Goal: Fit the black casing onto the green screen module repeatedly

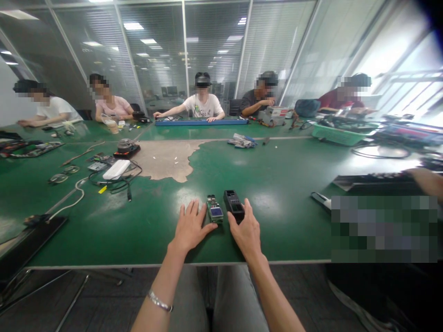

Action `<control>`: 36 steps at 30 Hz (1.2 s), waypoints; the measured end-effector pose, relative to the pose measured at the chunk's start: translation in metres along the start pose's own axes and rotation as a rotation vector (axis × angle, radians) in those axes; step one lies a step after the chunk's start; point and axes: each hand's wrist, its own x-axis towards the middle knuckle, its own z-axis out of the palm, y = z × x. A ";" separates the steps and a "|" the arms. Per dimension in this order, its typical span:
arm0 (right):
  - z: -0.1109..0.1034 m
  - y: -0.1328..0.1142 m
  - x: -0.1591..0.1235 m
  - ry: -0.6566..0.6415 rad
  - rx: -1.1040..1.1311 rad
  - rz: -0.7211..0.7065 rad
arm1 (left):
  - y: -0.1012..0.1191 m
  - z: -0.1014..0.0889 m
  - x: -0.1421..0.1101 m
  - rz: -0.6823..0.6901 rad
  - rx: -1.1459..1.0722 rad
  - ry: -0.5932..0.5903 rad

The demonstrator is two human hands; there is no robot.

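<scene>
My left hand (191, 224) lies flat on the green table with its fingers spread. Its thumb reaches to the lower edge of a green circuit board (214, 210), which carries a small bluish display. Just right of the board is a black plastic housing (233, 204), long and narrow, with rectangular cut-outs. My right hand (246, 228) grips the near end of this housing between thumb and fingers. Board and housing lie side by side, a narrow gap apart. The palm hides part of the housing's near end.
At left, a white power adapter (116, 169), black cables and glasses (64, 174) lie on the table (166, 249). Gloves (242, 140) rest mid-table. A green basket (341, 131) stands at right. Several people sit across the table; another person's hand (427, 184) is at right.
</scene>
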 end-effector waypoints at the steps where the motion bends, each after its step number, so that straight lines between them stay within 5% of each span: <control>1: 0.001 0.000 0.000 -0.001 -0.009 -0.004 | 0.000 0.000 0.000 0.001 0.001 0.001; 36: -0.003 -0.003 -0.007 0.040 -0.089 -0.101 | -0.003 0.000 -0.003 -0.007 -0.037 -0.009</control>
